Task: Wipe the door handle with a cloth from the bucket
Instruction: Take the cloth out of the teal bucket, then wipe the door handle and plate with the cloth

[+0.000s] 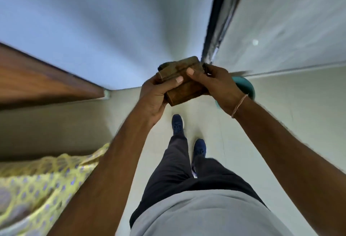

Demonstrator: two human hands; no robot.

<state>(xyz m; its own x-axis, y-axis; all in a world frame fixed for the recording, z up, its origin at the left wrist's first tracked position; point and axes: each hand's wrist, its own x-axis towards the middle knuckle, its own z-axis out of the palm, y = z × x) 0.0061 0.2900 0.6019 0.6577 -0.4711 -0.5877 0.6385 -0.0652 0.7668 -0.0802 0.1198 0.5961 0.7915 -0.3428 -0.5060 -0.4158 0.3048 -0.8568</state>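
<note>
A folded brown cloth (184, 78) is held in front of me at chest height by both hands. My left hand (157, 97) grips its left and lower side with the thumb pressed on top. My right hand (217, 85) holds its right side, thumb on the upper face. Behind my right wrist a teal bucket (245, 85) stands on the floor by the wall, mostly hidden. No door handle shows. The picture is blurred by motion.
A brown wooden door (46, 78) stands edge-on at the left. A dark door frame (222, 16) runs up the pale wall at the right. A yellow patterned fabric (37, 185) lies at lower left. My feet in blue shoes (177, 125) stand on pale floor.
</note>
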